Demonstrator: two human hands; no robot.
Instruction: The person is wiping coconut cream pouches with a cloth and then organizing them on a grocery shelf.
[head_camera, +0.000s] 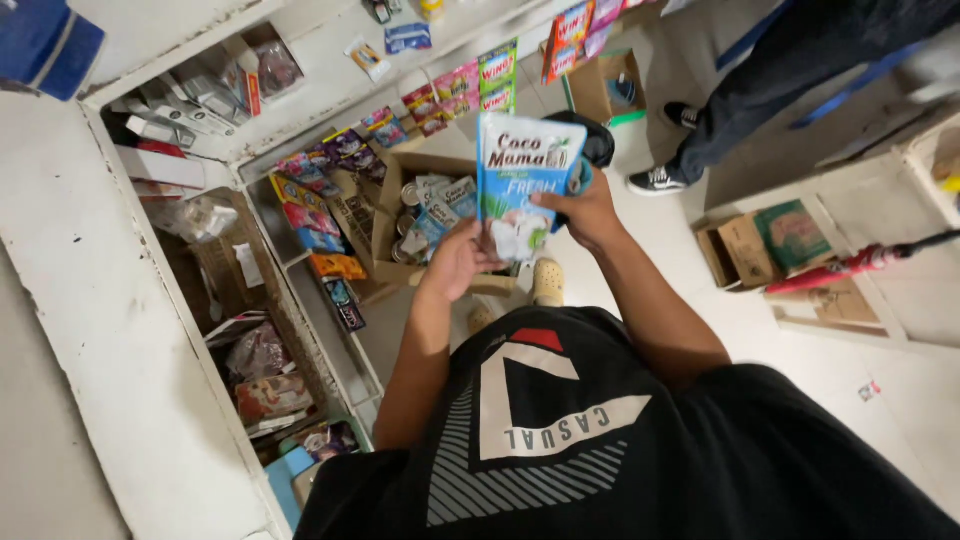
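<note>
Above cardboard box (440, 215) — both hands, left hand (455, 262) & right hand (588, 212), grip blue pouch (522, 180).

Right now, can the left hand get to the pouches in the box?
Probably yes. The left hand is under the blue pouch, just above the open cardboard box. The pouches inside are uncovered, with nothing between. It touches the blue pouch, though, so it would need to let go first.

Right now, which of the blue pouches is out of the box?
The blue pouch held up in both hands; the other pouches sit in the cardboard box.
</note>
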